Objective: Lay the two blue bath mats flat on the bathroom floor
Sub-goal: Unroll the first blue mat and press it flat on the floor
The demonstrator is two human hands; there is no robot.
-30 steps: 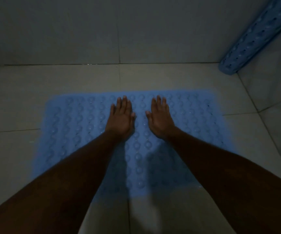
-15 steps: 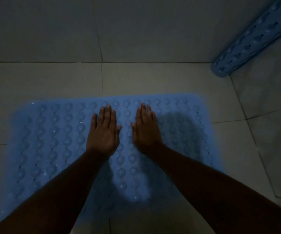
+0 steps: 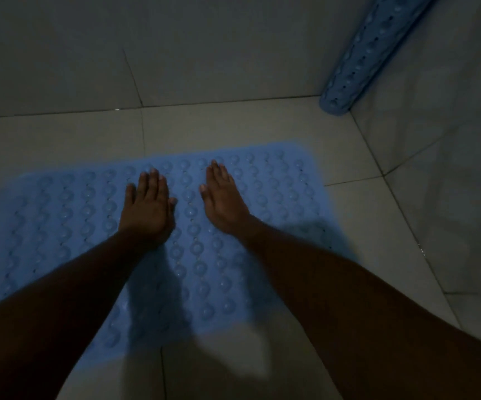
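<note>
The blue bath mat (image 3: 83, 226) lies spread flat on the tiled floor (image 3: 60, 142), its bubbled surface facing up, and both hands rest on its far half. The left hand (image 3: 147, 209) is open with the fingers straight and close together, palm down on the mat, and the right hand (image 3: 223, 197) is also open and flat, touching the mat just beside it with a small gap between them; neither holds anything. The second blue mat (image 3: 369, 50) is rolled up and stands tilted in the corner against the wall (image 3: 204, 44), well apart from the hands.
</note>
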